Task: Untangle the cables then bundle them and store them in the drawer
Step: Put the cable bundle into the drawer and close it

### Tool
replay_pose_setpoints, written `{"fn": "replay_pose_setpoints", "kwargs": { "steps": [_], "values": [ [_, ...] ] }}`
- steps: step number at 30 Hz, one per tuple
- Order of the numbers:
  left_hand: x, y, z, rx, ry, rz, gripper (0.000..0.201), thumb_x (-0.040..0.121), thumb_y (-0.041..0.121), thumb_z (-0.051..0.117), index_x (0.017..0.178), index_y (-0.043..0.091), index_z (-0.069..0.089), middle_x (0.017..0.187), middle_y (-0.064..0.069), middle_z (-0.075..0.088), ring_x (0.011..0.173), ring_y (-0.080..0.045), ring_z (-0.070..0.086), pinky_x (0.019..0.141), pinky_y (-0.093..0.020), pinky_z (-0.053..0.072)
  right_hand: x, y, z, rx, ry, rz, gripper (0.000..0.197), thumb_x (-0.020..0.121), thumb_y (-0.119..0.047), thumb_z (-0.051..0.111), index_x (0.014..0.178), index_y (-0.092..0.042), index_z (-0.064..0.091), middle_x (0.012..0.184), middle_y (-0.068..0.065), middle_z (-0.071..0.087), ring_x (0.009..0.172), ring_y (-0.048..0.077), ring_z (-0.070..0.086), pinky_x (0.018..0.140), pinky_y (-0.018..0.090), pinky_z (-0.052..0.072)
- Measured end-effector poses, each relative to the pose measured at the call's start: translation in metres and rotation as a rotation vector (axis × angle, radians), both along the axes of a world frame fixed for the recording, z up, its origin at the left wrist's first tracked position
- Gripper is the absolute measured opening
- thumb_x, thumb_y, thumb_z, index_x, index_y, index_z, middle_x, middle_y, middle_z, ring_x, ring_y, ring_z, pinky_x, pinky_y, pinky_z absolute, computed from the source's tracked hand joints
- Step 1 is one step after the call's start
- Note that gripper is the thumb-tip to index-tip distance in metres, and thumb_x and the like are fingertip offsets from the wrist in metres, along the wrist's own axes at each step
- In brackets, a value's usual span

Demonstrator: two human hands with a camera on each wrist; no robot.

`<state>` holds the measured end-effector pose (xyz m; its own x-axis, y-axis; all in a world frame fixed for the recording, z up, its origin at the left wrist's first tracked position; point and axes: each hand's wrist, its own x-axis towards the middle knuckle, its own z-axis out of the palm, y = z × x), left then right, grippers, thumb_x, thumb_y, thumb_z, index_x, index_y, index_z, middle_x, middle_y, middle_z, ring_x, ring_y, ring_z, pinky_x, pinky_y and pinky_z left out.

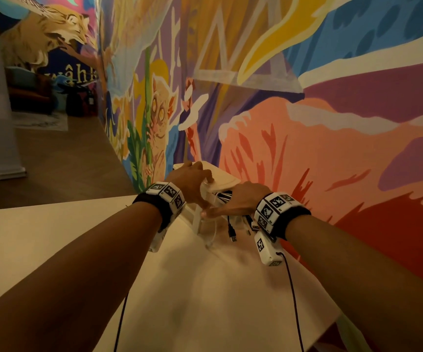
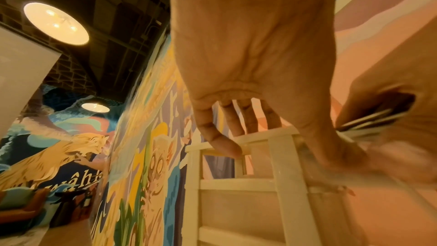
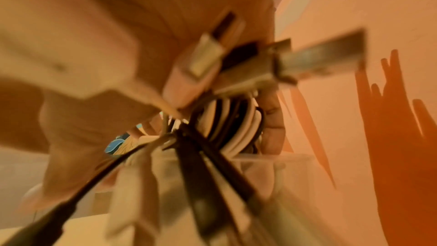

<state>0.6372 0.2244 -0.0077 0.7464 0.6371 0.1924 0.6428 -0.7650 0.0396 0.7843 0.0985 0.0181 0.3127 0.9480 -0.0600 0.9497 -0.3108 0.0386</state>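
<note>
A small white drawer unit [image 1: 220, 177] stands on the table against the painted wall. My left hand [image 1: 190, 181] rests on its top, fingers [image 2: 224, 143] laid straight on the white frame [image 2: 281, 156], thumb down the front. A clear plastic drawer [image 1: 210, 224] sticks out below. My right hand [image 1: 238, 201] grips a bundle of white and black cables [image 3: 227, 124] just above that drawer [image 3: 260, 164]. Loose ends with USB plugs [image 1: 232, 232] hang from the bundle over the drawer's front. In the left wrist view the right hand [image 2: 378, 91] shows with cables [image 2: 369, 121] in its fist.
The pale table [image 1: 78, 237] stretches toward me and to the left. The mural wall [image 1: 332, 148] runs close along the right side, behind the unit. Thin black leads [image 1: 294, 301] trail from my wrist cameras across the tabletop. Floor lies beyond the table's far left edge.
</note>
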Motion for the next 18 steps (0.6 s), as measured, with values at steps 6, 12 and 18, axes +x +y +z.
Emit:
{"fn": "replay_pose_setpoints", "kwargs": {
  "steps": [6,12,18],
  "values": [
    [0.01,-0.004,-0.004,0.096,-0.107,0.009,0.088,0.07,0.089,0.07,0.137,0.032,0.06,0.139,0.003,0.055,0.128,-0.024,0.049,0.087,-0.042,0.045,0.002,0.007,-0.011,0.014,-0.222,0.026,0.061,0.075,-0.086,0.066,0.077,-0.026,0.056,0.079,-0.003,0.063,0.074,0.018,0.062,0.062,0.028,0.041],
    [0.007,0.0,0.0,0.055,-0.178,0.009,0.088,0.081,0.099,0.034,0.124,0.033,0.072,0.139,-0.002,0.062,0.13,-0.028,0.054,0.1,-0.049,0.051,0.031,0.011,0.018,-0.171,0.044,0.077,0.053,0.084,-0.068,0.069,0.111,-0.022,0.074,0.091,0.003,0.078,0.082,0.022,0.072,0.083,0.04,0.061],
    [0.012,-0.001,-0.005,0.091,-0.197,0.014,0.067,0.093,0.083,0.047,0.125,0.029,0.069,0.135,-0.003,0.06,0.13,-0.028,0.052,0.096,-0.048,0.05,0.057,0.012,0.043,-0.266,0.503,0.016,0.048,0.096,-0.042,0.079,0.135,-0.015,0.072,0.119,0.008,0.08,0.103,0.023,0.077,0.096,0.038,0.062]
  ]
}}
